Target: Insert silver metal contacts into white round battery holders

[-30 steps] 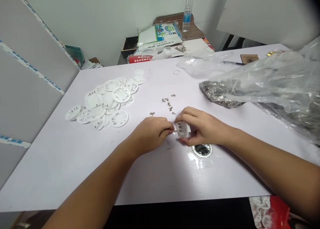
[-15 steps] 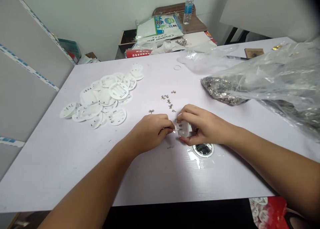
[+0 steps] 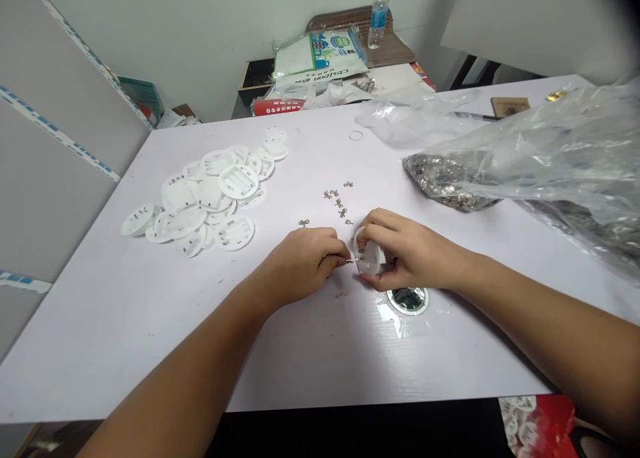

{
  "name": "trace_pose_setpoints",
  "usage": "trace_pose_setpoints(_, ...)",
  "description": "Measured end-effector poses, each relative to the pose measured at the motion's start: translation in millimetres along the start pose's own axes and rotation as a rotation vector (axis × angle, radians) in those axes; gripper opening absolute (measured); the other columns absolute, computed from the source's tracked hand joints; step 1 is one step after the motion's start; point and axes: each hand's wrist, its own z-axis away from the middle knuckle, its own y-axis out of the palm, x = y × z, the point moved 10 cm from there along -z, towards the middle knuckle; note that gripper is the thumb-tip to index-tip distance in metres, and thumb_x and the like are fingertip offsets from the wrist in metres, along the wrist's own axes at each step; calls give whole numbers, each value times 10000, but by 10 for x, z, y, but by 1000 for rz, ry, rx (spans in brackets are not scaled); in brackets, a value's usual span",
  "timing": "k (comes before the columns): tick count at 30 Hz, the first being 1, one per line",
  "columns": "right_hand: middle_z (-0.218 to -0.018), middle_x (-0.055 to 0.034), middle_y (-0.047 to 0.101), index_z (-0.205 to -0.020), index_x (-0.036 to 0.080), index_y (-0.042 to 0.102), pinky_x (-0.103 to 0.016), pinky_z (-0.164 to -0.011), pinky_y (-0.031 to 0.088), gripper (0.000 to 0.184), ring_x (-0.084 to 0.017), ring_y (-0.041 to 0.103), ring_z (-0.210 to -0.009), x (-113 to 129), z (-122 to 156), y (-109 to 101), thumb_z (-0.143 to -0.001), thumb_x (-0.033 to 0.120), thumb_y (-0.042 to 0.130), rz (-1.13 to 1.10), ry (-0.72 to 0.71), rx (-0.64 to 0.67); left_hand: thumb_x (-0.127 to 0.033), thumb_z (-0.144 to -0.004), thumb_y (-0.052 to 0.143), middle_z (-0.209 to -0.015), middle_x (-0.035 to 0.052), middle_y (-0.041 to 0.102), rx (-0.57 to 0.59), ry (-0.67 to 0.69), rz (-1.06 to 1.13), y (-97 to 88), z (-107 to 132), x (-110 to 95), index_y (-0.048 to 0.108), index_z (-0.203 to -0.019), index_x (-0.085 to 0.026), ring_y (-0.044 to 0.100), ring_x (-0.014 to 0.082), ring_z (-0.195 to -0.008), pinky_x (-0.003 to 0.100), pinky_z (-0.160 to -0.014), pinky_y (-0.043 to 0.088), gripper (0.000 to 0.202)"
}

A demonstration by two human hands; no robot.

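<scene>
My right hand (image 3: 400, 251) grips a round white plastic cover (image 3: 370, 259) by its rim, tilted on edge above the table. Pinched in my left hand (image 3: 320, 258) is a thin metal tool (image 3: 354, 261), its tip reaching the slotted face of the cover; most of the tool is hidden by the fingers. Several small metal clips (image 3: 339, 203) lie just beyond my hands. Below my right hand, a round dark disc with a silver rim (image 3: 409, 300) rests on clear plastic film.
A heap of white round covers (image 3: 193, 198) spreads over the left of the table. On the right lies a clear plastic bag (image 3: 450, 178) full of metal parts. A thin ring (image 3: 355, 136) sits farther back. A water bottle (image 3: 379, 18) stands behind the table.
Both hands stay in nearly the same place, holding the cover and the tool. The whole view has shifted very slightly.
</scene>
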Motion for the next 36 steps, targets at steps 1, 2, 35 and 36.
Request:
trace_pose_setpoints(1, -1015, -70, 539, -1029, 190, 564, -259, -627, 465, 325, -158, 522, -816, 1, 1, 0, -782, 336, 717, -2, 0, 1, -133, -893, 504, -832, -3, 667, 0, -5, 1, 0, -1, 4, 733, -890, -209, 582, 133, -745, 278, -715, 437, 241)
trace_pose_setpoints(2, -1017, -69, 538, -1029, 191, 564, -258, -626, 466, 325, -156, 523, -814, 2, 1, -1, -783, 339, 716, -5, -2, 0, -133, -893, 505, -832, -4, 667, 2, -8, 3, 2, -2, 6, 733, -889, -209, 581, 132, -744, 278, -717, 437, 241)
trace_pose_setpoints(35, -1038, -70, 535, -1045, 198, 550, -271, -658, 468, 359, -156, 539, -812, -31, -12, 37, -847, 464, 687, -35, 41, 90, -67, -705, 474, -607, -12, 465, 27, -77, 6, 144, -64, 11, 389, -644, -166, 369, 102, -562, 278, -540, 276, 144)
trace_pose_setpoints(36, -1033, -69, 535, -1040, 197, 550, -270, -658, 466, 357, -158, 536, -814, -29, -14, 34, -847, 464, 688, -37, 39, 87, -64, -700, 474, -605, -14, 456, 24, -76, 6, 145, -62, 6, 382, -646, -165, 360, 100, -560, 277, -541, 277, 147)
